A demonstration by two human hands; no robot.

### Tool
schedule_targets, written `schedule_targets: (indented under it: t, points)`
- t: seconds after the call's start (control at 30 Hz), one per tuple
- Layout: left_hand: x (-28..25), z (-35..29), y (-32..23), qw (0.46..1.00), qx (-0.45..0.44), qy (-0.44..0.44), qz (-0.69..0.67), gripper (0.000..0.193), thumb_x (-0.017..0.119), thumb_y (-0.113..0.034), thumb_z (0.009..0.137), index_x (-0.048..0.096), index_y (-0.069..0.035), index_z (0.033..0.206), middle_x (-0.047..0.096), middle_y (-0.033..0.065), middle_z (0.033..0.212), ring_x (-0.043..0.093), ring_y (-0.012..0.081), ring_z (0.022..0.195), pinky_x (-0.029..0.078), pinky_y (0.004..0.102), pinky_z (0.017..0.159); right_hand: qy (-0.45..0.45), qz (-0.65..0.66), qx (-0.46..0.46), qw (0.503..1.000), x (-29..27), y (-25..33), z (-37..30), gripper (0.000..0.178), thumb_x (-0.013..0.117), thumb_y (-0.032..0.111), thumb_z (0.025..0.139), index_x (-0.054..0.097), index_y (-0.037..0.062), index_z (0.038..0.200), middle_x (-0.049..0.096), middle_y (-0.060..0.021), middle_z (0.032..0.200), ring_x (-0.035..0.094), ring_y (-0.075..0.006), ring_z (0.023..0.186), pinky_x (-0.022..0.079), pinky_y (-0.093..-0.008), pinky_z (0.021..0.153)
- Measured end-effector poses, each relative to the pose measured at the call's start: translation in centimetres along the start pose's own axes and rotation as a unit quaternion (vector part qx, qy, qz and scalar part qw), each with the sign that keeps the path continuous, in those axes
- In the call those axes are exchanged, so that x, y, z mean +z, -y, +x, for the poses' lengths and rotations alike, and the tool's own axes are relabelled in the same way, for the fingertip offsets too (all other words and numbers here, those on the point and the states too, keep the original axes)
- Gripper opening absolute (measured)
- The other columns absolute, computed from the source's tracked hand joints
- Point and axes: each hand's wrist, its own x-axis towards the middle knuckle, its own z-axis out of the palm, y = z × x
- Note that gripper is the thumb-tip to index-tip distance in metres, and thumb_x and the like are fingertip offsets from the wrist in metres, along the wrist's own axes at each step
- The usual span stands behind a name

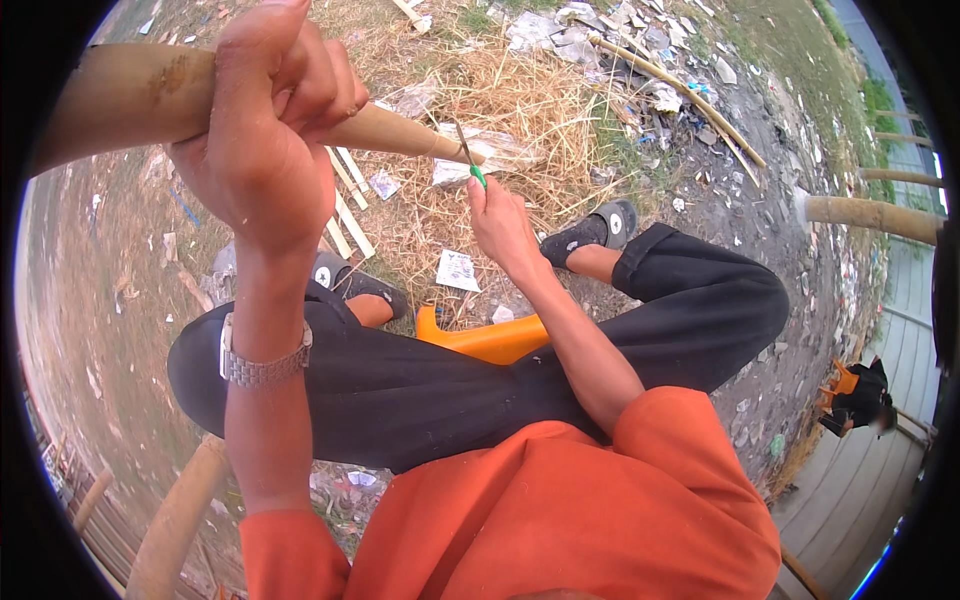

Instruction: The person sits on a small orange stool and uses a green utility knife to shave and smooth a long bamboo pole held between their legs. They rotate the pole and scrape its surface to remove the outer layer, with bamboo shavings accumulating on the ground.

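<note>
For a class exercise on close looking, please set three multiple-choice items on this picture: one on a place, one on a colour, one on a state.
1. Where does the knife's blade meet the pole?
A. at its thin tip
B. at its thick end
C. at its middle

2. What colour is the knife's handle?
A. red
B. green
C. blue

3. How does the left hand hold the pole?
A. open palm beneath it
B. two fingers pinching it
C. fist closed around it

Answers:
1. A: the blade of the knife in the right hand touches the narrow end of the pole.
2. B: a green handle shows above the right hand.
3. C: the left hand wraps round the pole, fingers curled over it.
</note>
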Motion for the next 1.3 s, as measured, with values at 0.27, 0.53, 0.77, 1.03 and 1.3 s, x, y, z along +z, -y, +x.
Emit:
schedule_targets:
  t: [0.27,0.53,0.77,1.03,1.3]
  points:
    - [-0.1,-0.2,0.0,1.0,-0.006,-0.008,0.009,0.04,0.048,-0.018,0.089,0.024,-0.015,0.056,0.019,-0.0031,0.049,0.021,0.0087,0.045,0.026,0.0278,0.049,0.001,-0.027,0.002,1.0,0.7,-1.1,-0.4,0.04,0.038,0.034,0.096,0.054,-0.003,0.092,0.059,-0.03,0.072,0.058,-0.0478,0.073,0.045,-0.0537,0.067]
    - [-0.5,0.3,0.3,1.0,0.021,-0.002,0.002,0.039,0.048,-0.016,0.089,0.025,-0.015,0.057,0.02,-0.0031,0.05,0.022,0.0083,0.045,0.026,0.0276,0.049,-0.002,-0.041,0.018,0.999,1.1,-0.6,-0.1,0.04,0.038,0.034,0.096,0.055,-0.0018,0.095,0.059,-0.0298,0.073,0.059,-0.0475,0.073,0.046,-0.0536,0.067]
    - [-0.9,0.3,0.3,1.0,0.016,0.006,-0.001,0.039,0.046,-0.016,0.09,0.026,-0.014,0.057,0.021,-0.0031,0.05,0.023,0.0089,0.045,0.027,0.0283,0.05,-0.011,-0.028,0.0,1.0,0.6,0.5,0.4,0.039,0.04,0.033,0.095,0.056,-0.0025,0.095,0.059,-0.0306,0.072,0.059,-0.0472,0.073,0.046,-0.0539,0.067]
    - [-0.2,0.1,0.5,0.999,0.033,0.018,0.002,0.039,0.045,-0.016,0.09,0.025,-0.013,0.057,0.02,-0.0029,0.05,0.022,0.0091,0.044,0.025,0.0289,0.05,0.004,-0.066,0.033,0.997,1.0,-1.7,0.9,0.042,0.039,0.035,0.095,0.057,-0.0034,0.096,0.06,-0.0311,0.076,0.059,-0.048,0.075,0.046,-0.0545,0.068]
    - [0.0,0.2,0.3,0.999,0.0,0.047,-0.02,0.038,0.044,-0.015,0.09,0.025,-0.013,0.058,0.02,-0.0027,0.051,0.02,0.009,0.045,0.024,0.0283,0.05,-0.014,-0.081,0.043,0.996,2.4,-4.5,2.3,0.041,0.04,0.035,0.095,0.058,-0.0018,0.1,0.061,-0.0301,0.08,0.06,-0.0467,0.079,0.048,-0.0535,0.071]
